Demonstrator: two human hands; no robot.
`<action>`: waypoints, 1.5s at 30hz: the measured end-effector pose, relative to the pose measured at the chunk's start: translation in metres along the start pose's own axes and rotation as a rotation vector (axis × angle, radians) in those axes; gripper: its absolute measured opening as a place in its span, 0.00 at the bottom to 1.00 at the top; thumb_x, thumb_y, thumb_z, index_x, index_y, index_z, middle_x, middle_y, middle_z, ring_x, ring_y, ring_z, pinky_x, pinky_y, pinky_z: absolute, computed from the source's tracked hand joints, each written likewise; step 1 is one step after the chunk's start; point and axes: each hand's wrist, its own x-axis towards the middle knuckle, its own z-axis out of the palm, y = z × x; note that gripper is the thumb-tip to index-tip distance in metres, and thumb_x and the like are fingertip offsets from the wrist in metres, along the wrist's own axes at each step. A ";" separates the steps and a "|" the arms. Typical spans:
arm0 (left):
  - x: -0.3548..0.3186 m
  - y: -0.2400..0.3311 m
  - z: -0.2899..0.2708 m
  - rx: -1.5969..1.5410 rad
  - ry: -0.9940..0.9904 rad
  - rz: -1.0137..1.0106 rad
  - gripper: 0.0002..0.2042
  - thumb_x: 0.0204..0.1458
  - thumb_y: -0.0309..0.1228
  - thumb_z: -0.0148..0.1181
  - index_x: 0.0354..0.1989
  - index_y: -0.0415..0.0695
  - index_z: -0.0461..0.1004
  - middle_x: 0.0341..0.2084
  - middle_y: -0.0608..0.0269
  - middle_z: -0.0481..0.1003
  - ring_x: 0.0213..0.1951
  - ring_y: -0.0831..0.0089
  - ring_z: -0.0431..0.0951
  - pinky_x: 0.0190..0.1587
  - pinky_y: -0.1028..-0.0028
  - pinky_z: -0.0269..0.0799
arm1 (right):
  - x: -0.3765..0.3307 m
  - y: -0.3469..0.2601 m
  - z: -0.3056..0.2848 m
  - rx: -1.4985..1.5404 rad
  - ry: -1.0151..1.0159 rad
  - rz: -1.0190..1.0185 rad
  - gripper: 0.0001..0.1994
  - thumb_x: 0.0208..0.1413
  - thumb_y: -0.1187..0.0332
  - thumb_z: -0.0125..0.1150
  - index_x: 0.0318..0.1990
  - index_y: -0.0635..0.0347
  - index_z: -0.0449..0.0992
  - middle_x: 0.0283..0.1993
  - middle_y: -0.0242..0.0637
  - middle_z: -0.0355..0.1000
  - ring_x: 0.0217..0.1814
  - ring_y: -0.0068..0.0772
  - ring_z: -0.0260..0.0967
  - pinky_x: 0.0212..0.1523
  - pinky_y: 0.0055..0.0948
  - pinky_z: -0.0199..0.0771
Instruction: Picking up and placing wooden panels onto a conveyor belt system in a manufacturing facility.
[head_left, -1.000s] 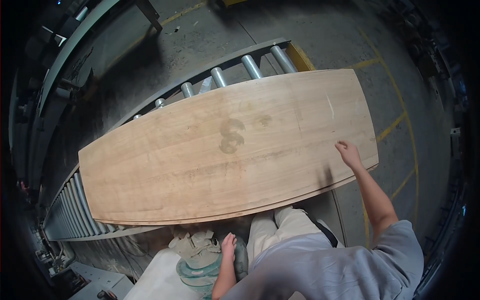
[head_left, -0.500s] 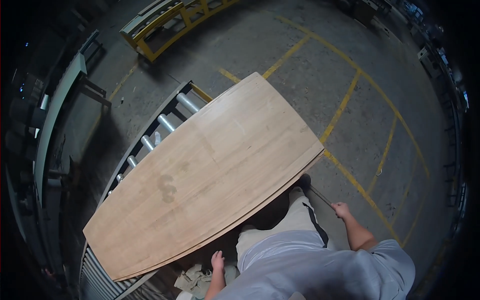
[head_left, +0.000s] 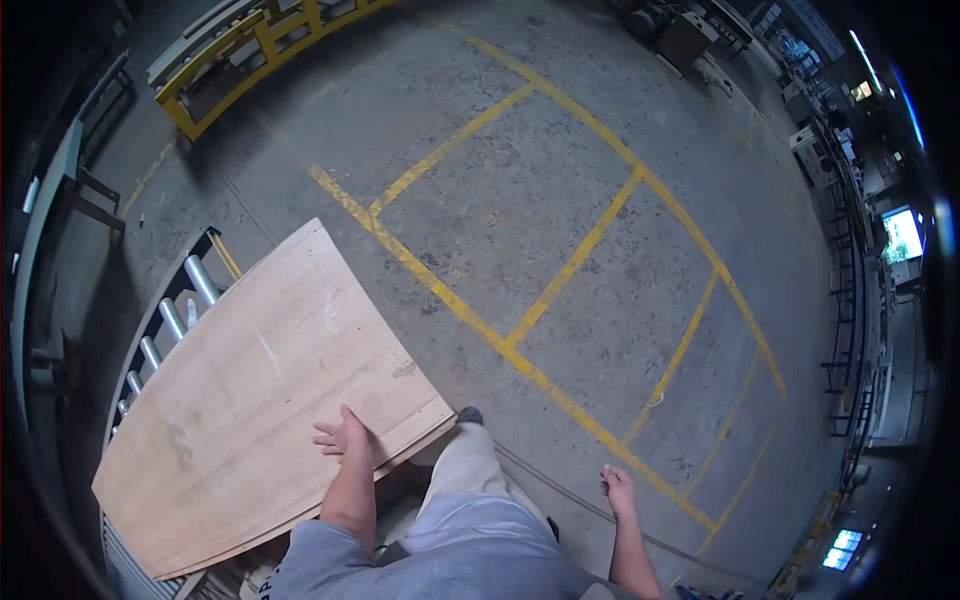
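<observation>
A stack of thin, pale wooden boards point(head_left: 250, 370) with slightly curved edges lies on a roller conveyor point(head_left: 203, 280) at the left. My left hand point(head_left: 345, 437) is over the top board near its right part, fingers spread. Whether it rests on the wood or hovers just above, I cannot tell. My right hand point(head_left: 618, 490) hangs over the floor on the right, away from the boards. Its fingers are loosely curled, and nothing shows in them.
Yellow lines point(head_left: 575, 258) mark the grey concrete floor. A yellow-framed conveyor point(head_left: 215, 100) stands at the far left, and a long rail on legs point(head_left: 62, 185) runs along the left side. Machines and racks point(head_left: 845, 290) line the right. A thin dark line point(head_left: 560, 487) crosses the floor beside my legs.
My view has swung to the right, so the boards sit further left and lower. My left hand has moved from beside the stack to over the top board, fingers spreading.
</observation>
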 end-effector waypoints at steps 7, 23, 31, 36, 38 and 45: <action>0.026 0.011 0.001 0.103 -0.024 -0.004 0.42 0.49 0.61 0.46 0.67 0.50 0.42 0.67 0.48 0.35 0.68 0.53 0.37 0.64 0.51 0.42 | 0.060 -0.096 -0.048 0.189 0.142 0.163 0.11 0.57 0.62 0.52 0.41 0.59 0.72 0.34 0.33 0.73 0.26 0.23 0.68 0.26 0.23 0.71; -0.112 0.389 -0.004 -0.604 -0.766 0.481 0.26 0.54 0.48 0.51 0.54 0.40 0.67 0.53 0.54 0.69 0.55 0.64 0.67 0.55 0.69 0.61 | 0.341 -0.492 0.105 -0.201 -0.308 0.068 0.10 0.52 0.64 0.50 0.39 0.59 0.70 0.31 0.35 0.71 0.22 0.28 0.64 0.23 0.28 0.66; 0.004 0.462 0.027 -0.504 -0.517 0.386 0.23 0.52 0.50 0.50 0.39 0.40 0.76 0.29 0.54 0.77 0.33 0.63 0.76 0.39 0.65 0.70 | 0.484 -0.740 0.296 -0.447 -0.527 0.039 0.14 0.55 0.61 0.52 0.44 0.61 0.67 0.31 0.41 0.69 0.22 0.36 0.62 0.24 0.38 0.65; 0.025 0.462 -0.007 -0.659 -0.590 -0.096 0.25 0.52 0.52 0.49 0.27 0.39 0.77 0.22 0.51 0.76 0.21 0.65 0.75 0.27 0.67 0.70 | 0.517 -0.915 0.450 -0.609 -0.587 -0.024 0.20 0.58 0.58 0.50 0.52 0.63 0.62 0.34 0.45 0.68 0.18 0.34 0.60 0.16 0.36 0.61; 0.014 0.473 -0.023 -0.976 -0.466 -0.321 0.25 0.52 0.54 0.50 0.31 0.39 0.75 0.22 0.54 0.76 0.20 0.65 0.74 0.24 0.67 0.70 | 0.510 -1.000 0.546 -0.722 -0.556 -0.193 0.11 0.55 0.61 0.51 0.38 0.59 0.67 0.28 0.38 0.68 0.16 0.29 0.60 0.15 0.31 0.61; 0.005 0.472 0.050 -1.919 0.003 -1.535 0.37 0.48 0.64 0.45 0.58 0.46 0.59 0.47 0.51 0.68 0.46 0.54 0.69 0.43 0.54 0.70 | 0.320 -1.185 0.888 -0.682 -0.861 -0.612 0.10 0.57 0.65 0.51 0.43 0.59 0.68 0.29 0.34 0.68 0.17 0.22 0.58 0.16 0.23 0.57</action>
